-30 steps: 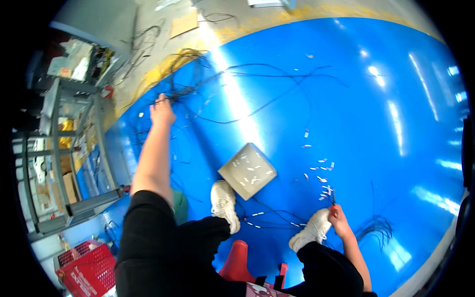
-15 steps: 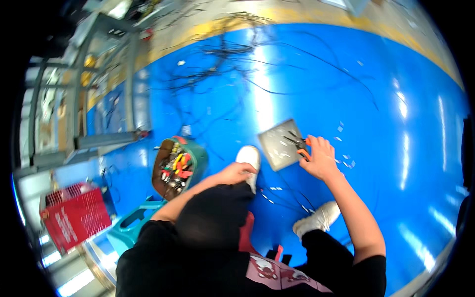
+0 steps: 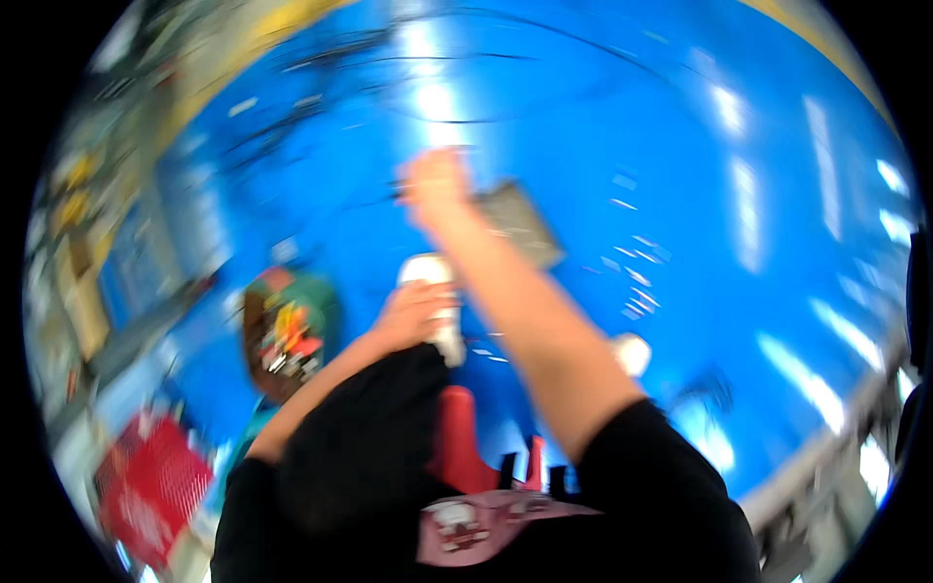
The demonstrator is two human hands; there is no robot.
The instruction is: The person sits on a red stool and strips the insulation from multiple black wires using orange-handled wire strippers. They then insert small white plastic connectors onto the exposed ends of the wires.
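Observation:
My right hand (image 3: 435, 185), smeared by motion, is stretched out ahead over the blue floor, just left of a shallow grey tray (image 3: 520, 223). A small dark shape shows at its fingertips, too blurred to name. The orange-handled pliers cannot be made out. My forearm covers part of the tray. Closer in, my left hand (image 3: 413, 313) hangs by my left knee, in front of a white shoe (image 3: 428, 269). Its fingers are loosely extended and nothing shows in them.
A green bin (image 3: 316, 311) of mixed coloured pieces stands at left, with a red crate (image 3: 155, 486) beyond. Black cables (image 3: 379, 44) trail over the far floor. White scraps (image 3: 637, 277) lie right of the tray. A red stool (image 3: 462, 442) is under me.
My right hand has swung left and forward, from above the tray to past its left side. The pliers it held no longer show. The view has shifted; my left hand's fingers have straightened somewhat.

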